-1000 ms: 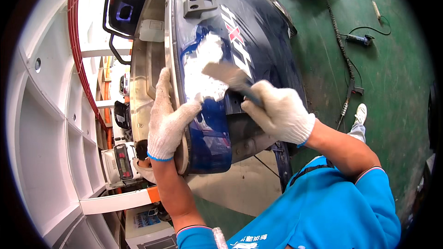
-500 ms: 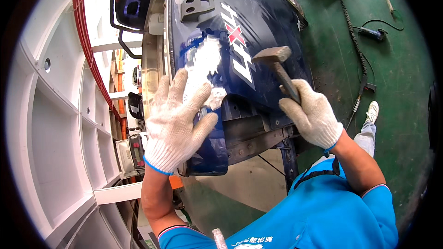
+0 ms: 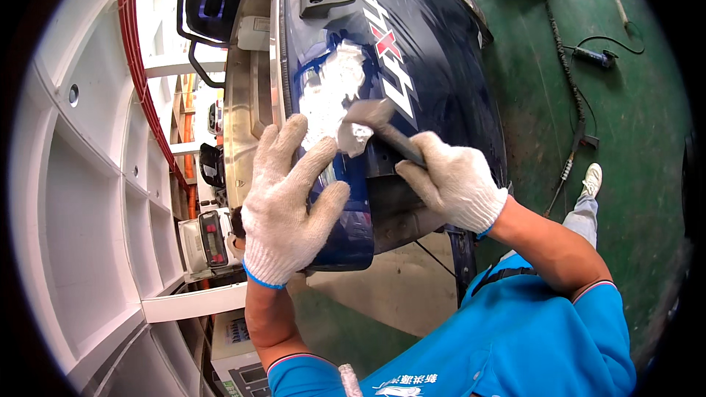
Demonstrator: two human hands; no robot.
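A dark blue vehicle body panel [image 3: 448, 95] lies before me, with a ragged bare white-looking patch [image 3: 331, 92] where the blue coat is gone. My left hand [image 3: 287, 206], in a white knit glove, is open, its fingers spread over the panel's corner beside the patch's lower end. Whether it presses on the panel, I cannot tell. My right hand [image 3: 460, 184], gloved alike, is wrapped round the handle of a hammer [image 3: 370, 112]. The hammer's head, blurred by motion, is over the patch's lower right edge; contact cannot be made out.
A dark metal bracket [image 3: 326, 0] stands out from the panel, near a white and red decal [image 3: 390, 48]. On the green floor at right lie a coiled hose [image 3: 565, 73] and a corded power tool [image 3: 594, 56]. A white ribbed structure [image 3: 88, 220] rises at left.
The hammer has swung left and down, from above the decal to the patch's lower edge, as my right hand moved left. My left hand stays spread; the view has shifted slightly.
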